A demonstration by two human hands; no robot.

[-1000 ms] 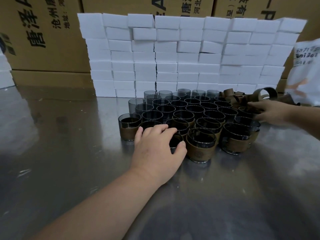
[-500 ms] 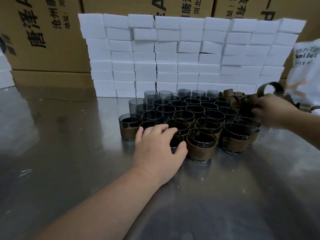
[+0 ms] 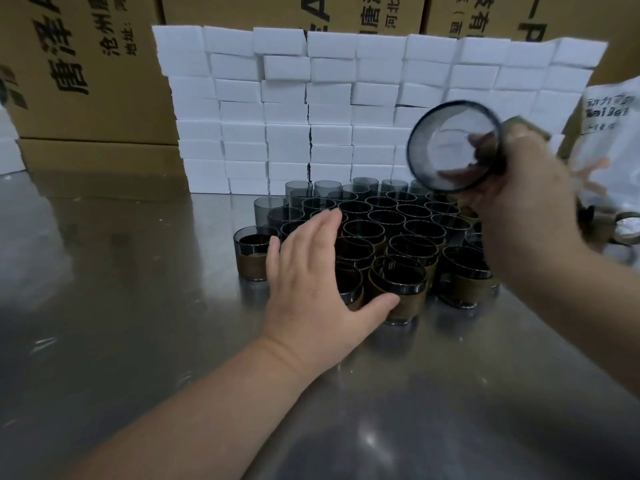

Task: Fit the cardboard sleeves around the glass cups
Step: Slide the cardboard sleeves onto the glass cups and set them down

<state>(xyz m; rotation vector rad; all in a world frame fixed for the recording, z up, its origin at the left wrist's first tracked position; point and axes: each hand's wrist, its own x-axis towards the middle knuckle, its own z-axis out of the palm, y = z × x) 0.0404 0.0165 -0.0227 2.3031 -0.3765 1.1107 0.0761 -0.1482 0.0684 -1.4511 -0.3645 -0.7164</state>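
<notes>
Several smoky grey glass cups (image 3: 388, 216) stand packed together on the steel table; those in the front rows, like one cup (image 3: 398, 289), wear brown cardboard sleeves. My left hand (image 3: 311, 275) hovers flat over the front-left cups with fingers straight, its thumb by the front sleeved cup. My right hand (image 3: 519, 188) holds a bare glass cup (image 3: 453, 147) tipped on its side in the air, mouth toward me, together with a brown sleeve (image 3: 523, 128) pinched behind it. Loose sleeves (image 3: 623, 226) lie at the right edge.
A wall of white foam blocks (image 3: 346, 109) stands right behind the cups, with large cardboard boxes (image 3: 79, 71) behind it. A white printed bag (image 3: 609, 147) sits at the right. Bare steel table (image 3: 138, 323) stretches left and in front.
My right hand left the sleeve pile and rose with a glass cup and a sleeve. My left hand opened out flat from its curled rest on the front cups.
</notes>
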